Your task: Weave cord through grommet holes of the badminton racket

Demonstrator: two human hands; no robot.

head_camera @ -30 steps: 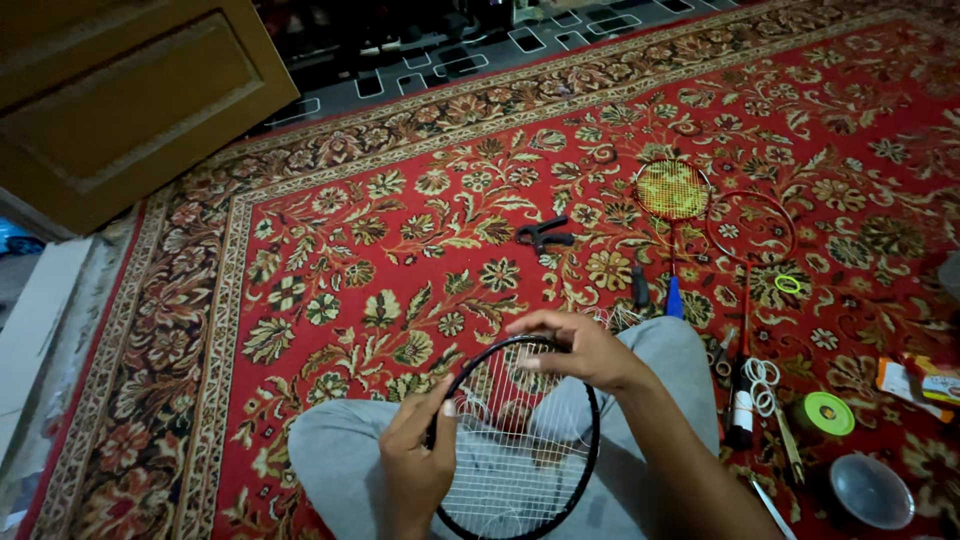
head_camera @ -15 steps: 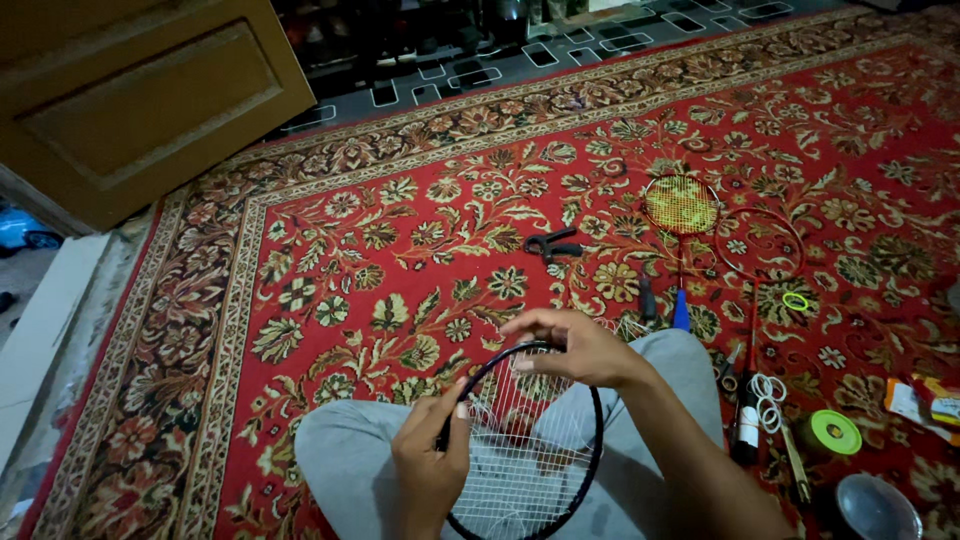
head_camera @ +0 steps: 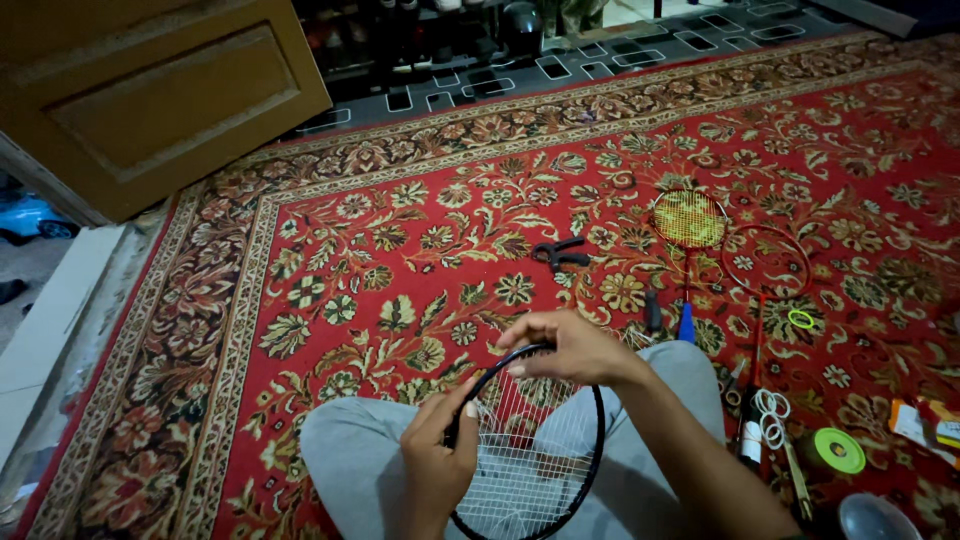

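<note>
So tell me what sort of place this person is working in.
Probably a room at home, used as a makeshift racket-stringing spot: a red patterned carpet covers the floor, a wooden door stands open, and the person sits cross-legged holding a black racket.

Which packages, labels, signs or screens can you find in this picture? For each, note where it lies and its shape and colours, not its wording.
Small packet: on the red carpet at the right edge, flat and oblong, orange and white.
Green tape roll: on the carpet left of the packet, round, bright green; no label can be made out.
No signs or screens are in view.
</note>
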